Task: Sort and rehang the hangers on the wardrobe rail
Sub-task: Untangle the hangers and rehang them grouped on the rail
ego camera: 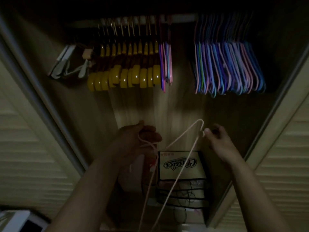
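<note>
Pale wire hanger (pixel 177 164), light and springy: left hand (pixel 142 139) grips its hook, right hand (pixel 215 139) pinches its shoulder bend.

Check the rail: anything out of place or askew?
A small cluster of thin coloured hangers hangs directly beside the yellow hangers, split from the main coloured bunch by a bare stretch of rail. One pale hanger is off the rail, held in the left hand and right hand.

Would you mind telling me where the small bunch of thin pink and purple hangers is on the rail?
In the head view, the small bunch of thin pink and purple hangers hangs mid-rail, directly right of the glossy yellow wooden hangers, with a gap before the large pastel bunch.
</note>
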Demonstrator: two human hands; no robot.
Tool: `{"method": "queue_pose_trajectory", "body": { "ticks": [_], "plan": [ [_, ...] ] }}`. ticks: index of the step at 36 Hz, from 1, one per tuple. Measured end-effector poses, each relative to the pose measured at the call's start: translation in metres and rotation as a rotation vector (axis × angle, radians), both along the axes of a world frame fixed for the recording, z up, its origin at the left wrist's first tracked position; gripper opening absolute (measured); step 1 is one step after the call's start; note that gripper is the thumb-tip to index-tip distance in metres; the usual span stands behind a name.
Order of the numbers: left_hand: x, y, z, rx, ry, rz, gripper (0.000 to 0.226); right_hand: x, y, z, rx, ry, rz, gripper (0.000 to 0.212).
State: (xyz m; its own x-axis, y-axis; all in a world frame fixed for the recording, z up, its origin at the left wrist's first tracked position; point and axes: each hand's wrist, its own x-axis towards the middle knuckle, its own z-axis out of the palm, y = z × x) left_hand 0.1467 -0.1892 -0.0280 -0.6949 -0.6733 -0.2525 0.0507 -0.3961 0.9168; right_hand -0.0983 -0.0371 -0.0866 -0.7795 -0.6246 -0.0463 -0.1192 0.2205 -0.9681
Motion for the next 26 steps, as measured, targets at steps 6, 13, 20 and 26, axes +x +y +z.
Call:
{"method": "queue_pose_trajectory", "body": {
  "ticks": [6, 13, 20, 26],
  "plan": [
    [-0.028, 0.014, 0.031, 0.012, 0.085, -0.121, 0.033, 0.048, 0.017, 0.016, 0.12, -0.005, 0.462, 0.047],
    [-0.078, 0.036, 0.03, -0.105, 0.065, -0.173, 0.018, 0.08, 0.026, -0.001, 0.179, -0.051, 0.617, 0.042],
    [-0.118, 0.033, 0.04, -0.138, 0.09, -0.175, 0.036, 0.071, 0.053, -0.022, 0.168, 0.043, 0.52, 0.033],
    [-0.129, 0.026, 0.062, -0.194, 0.173, -0.127, 0.024, 0.063, 0.069, -0.021, 0.038, 0.179, 0.331, 0.033]
  ]
}}
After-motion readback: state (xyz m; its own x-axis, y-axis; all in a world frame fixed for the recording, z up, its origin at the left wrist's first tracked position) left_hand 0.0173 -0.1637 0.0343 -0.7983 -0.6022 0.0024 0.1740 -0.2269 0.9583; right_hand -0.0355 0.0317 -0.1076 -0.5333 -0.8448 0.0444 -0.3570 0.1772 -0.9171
